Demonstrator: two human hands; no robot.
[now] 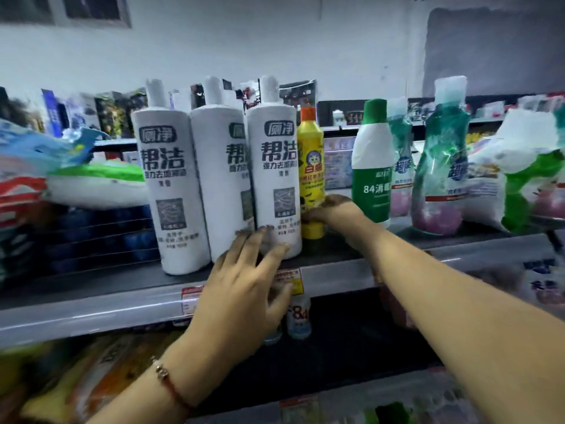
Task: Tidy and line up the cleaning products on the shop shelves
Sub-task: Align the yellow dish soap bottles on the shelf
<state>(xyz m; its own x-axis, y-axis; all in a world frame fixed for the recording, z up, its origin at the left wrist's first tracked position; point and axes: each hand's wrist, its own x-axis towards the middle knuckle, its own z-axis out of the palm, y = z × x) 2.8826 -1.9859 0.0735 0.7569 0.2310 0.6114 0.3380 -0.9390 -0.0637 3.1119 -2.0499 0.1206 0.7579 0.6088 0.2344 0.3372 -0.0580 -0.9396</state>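
Landmark: yellow bottle [311, 175], upright on the top shelf [122, 281], orange cap up.
Packs: soft packs [94, 186] lie stacked far left of the yellow bottle, on the same shelf.
White bottles: three tall white bottles stand in a row left of the yellow bottle; first [169, 191], second [221, 185], third [275, 175]. The third stands just beside the yellow bottle.
Left hand [244, 289]: fingers spread and nearly straight, tips pressing the base of the second and third white bottles; no grip round either. A red cord bracelet [171, 384] is on the wrist.
Price tag [289, 281]: on the shelf edge, below the yellow bottle.
Right hand [331, 211]: reaches to the yellow bottle's lower part and wraps round it, thumb in front, fingers behind.
Green bottle [372, 166]: just right of the yellow bottle, marked 84.
Pouches: two green refill pouches [440, 160] stand further right; blurred bags [519, 166] beyond them.
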